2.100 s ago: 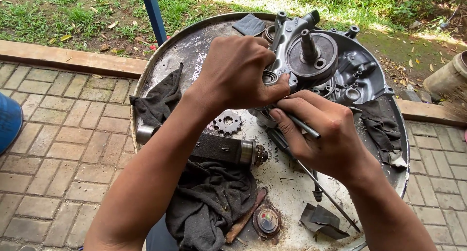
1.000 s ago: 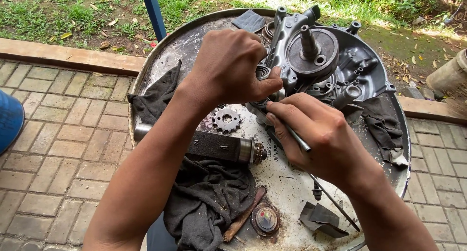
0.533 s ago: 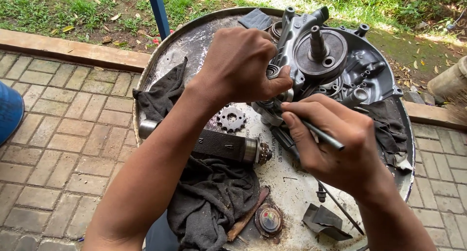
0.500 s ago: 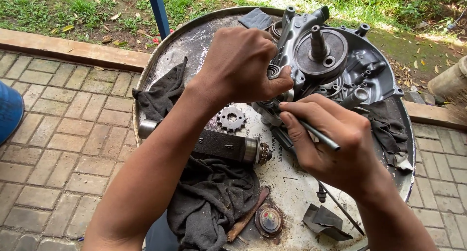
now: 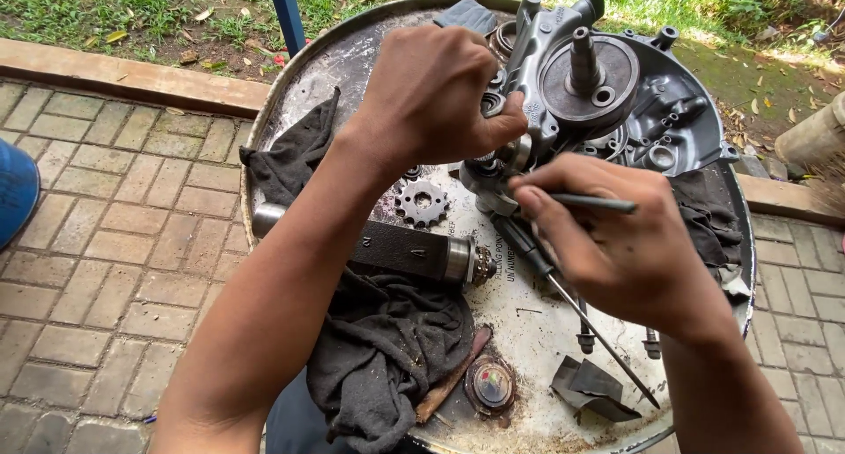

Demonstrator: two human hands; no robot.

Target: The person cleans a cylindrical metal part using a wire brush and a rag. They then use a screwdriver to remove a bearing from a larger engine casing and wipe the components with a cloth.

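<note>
Your left hand [image 5: 436,98] clamps over the near edge of the grey engine casing [image 5: 585,89], fingers curled tight round it, at the far side of the round metal drum top [image 5: 546,331]. Your right hand [image 5: 616,243] pinches a thin metal rod [image 5: 594,203] like a pen, its tip hidden under your fingers near the casing's lower corner. Judging by that grip, you are picking at something small, so keep the casing pressed firm, work the tip with short wrist movements, and brace the heel of your right hand on the drum so a slip does not gouge the part. Watch the loose pieces: a small sprocket [image 5: 421,203] lies just beside your left wrist, a dark cylinder with a toothed end [image 5: 396,252] lies across a black rag [image 5: 387,348], and a long screwdriver [image 5: 572,309] runs under your right hand. As for labels, faint dark printing curves along the pale drum surface near the cylinder's end, and a small round cap [image 5: 490,385] with a red and pale centre sits near the front rim.
</note>
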